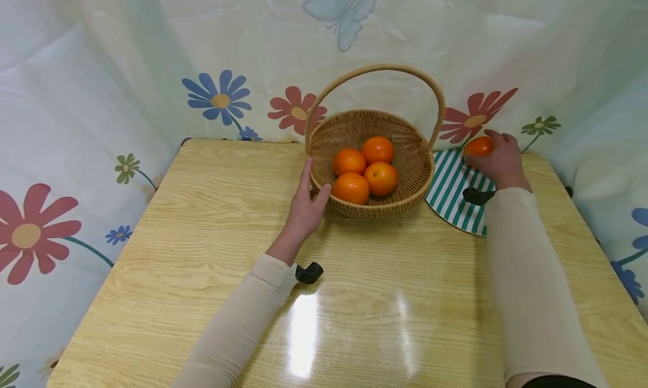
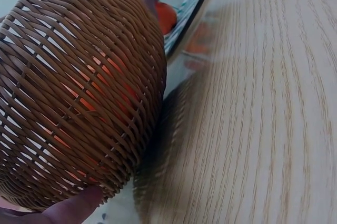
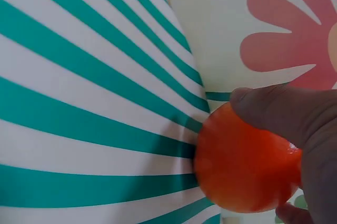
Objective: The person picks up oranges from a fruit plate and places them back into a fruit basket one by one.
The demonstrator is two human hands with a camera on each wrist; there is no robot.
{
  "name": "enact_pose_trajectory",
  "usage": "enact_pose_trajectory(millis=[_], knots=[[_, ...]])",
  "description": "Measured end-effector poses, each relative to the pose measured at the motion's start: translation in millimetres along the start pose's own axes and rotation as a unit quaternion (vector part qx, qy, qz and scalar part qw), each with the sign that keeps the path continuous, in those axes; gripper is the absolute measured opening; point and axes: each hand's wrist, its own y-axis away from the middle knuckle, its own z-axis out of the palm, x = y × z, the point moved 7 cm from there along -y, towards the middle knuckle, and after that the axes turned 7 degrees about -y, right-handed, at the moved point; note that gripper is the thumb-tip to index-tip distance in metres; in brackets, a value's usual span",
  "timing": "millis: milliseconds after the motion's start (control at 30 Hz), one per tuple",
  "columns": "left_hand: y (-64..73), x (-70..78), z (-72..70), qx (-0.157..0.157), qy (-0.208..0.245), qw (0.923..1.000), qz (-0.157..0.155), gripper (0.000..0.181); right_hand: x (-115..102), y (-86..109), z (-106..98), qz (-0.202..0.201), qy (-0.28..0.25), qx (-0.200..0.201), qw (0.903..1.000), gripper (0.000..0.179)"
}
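A wicker basket (image 1: 420,188) with a tall arched handle stands at the back middle of the table, tilted so its opening faces me. Several oranges (image 1: 351,189) lie in it and show through the weave in the left wrist view. My left hand (image 1: 305,208) rests against the basket's left side, fingers straight and thumb at the front rim. At the back right, my right hand (image 1: 503,160) grips another orange (image 3: 245,161) between thumb and fingers. That orange is at the far edge of a round green-and-white striped mat (image 1: 458,199).
The wooden table (image 1: 202,225) spreads out in front and to the left. Behind it hangs a flower-printed cloth (image 1: 243,34), close behind the basket and the mat. My right forearm (image 1: 526,275) crosses the table's right side.
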Motion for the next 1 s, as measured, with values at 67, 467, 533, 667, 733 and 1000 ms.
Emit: enact_pose_trajectory(millis=[67,467,533,667,733,1000], knots=[[0.8,1.0,0.9,-0.003,0.003,1.0,0.0,0.071,3,1.1,1,0.005,0.001,-0.005,1.0,0.084],[1.5,6.5,2.9,-0.004,0.004,1.0,0.007,0.071,9,6.9,3,0.001,-0.015,0.01,0.9998,0.081],[0.8,6.7,2.9,-0.004,0.002,1.0,0.008,0.071,9,8.4,3,-0.002,-0.013,0.014,0.9998,0.081],[-0.4,6.6,2.3,-0.003,0.004,0.9999,0.009,0.071,9,12.5,2,-0.012,-0.011,0.019,0.9997,0.081],[-0.7,5.9,1.8,-0.003,0.007,0.9999,0.006,0.071,8,14.3,2,-0.017,-0.011,0.02,0.9996,0.081],[0.2,2.7,-0.1,-0.001,0.012,0.9999,-0.004,0.071,5,19.9,2,-0.018,-0.01,0.024,0.9995,0.079]])
